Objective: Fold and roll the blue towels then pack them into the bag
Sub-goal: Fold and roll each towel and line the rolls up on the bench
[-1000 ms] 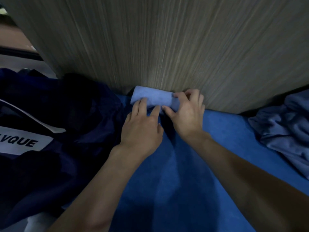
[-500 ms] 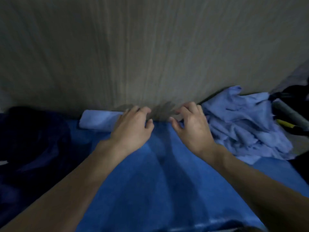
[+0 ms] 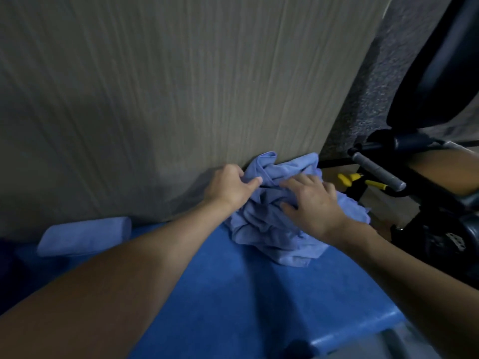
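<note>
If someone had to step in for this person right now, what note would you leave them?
Left hand pinches a fold of the crumpled towels; right hand rests spread on the same heap.
One rolled towel lies by the wooden panel, on the blue mat.
Done: one towel rolled. Left: fold and roll the heap, then pack everything; the bag is not in view.

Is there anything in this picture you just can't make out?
Head view:
- How many towels make up the crumpled pile: its folds and the right hand cover it.
- Lower fingertips of the left hand: curled out of sight behind its knuckles.
- The bag: no clear sight; the left edge cuts off a dark shape.
- The black gear at right: dim, cut by the edge.
</note>
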`<action>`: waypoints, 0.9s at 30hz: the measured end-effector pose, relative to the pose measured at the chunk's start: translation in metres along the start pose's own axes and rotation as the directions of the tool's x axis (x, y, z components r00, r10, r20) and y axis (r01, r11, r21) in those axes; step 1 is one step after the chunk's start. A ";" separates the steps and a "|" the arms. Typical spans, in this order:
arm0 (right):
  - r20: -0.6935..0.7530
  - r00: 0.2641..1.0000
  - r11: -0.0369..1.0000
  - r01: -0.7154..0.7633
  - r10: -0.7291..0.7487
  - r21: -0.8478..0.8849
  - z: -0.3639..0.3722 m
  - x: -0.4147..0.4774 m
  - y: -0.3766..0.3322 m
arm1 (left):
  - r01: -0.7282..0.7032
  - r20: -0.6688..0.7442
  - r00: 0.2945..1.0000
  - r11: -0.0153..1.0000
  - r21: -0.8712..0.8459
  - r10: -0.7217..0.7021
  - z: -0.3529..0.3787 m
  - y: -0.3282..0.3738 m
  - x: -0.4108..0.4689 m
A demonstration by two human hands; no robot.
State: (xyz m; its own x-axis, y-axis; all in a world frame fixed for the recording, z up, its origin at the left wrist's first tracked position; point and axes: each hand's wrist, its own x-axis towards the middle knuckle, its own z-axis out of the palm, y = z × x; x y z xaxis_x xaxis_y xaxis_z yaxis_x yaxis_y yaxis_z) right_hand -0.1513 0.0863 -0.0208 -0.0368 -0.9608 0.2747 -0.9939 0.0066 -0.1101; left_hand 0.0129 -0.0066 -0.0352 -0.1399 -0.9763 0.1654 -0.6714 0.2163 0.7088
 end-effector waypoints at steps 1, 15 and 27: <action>0.009 1.000 1.000 0.017 -0.017 -0.013 0.002 0.000 0.002 | 0.000 -0.019 1.000 1.000 0.007 0.000 0.005 0.002 0.003; -0.306 0.952 0.990 0.070 -0.029 0.123 -0.014 0.002 -0.016 | -0.291 -0.230 0.948 0.892 -0.347 0.220 -0.057 -0.008 -0.031; 0.068 0.979 0.964 0.178 -0.195 0.197 0.035 -0.062 -0.123 | -0.063 0.105 0.992 0.994 -0.094 0.072 -0.151 -0.173 -0.159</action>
State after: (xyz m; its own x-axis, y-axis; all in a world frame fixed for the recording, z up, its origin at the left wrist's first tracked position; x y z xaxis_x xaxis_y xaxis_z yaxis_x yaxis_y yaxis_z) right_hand -0.0236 0.1351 -0.0582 0.1646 -0.9603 0.2254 -0.9444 -0.2194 -0.2450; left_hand 0.2608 0.1133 -0.0804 -0.2637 -0.9539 0.1436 -0.5901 0.2772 0.7582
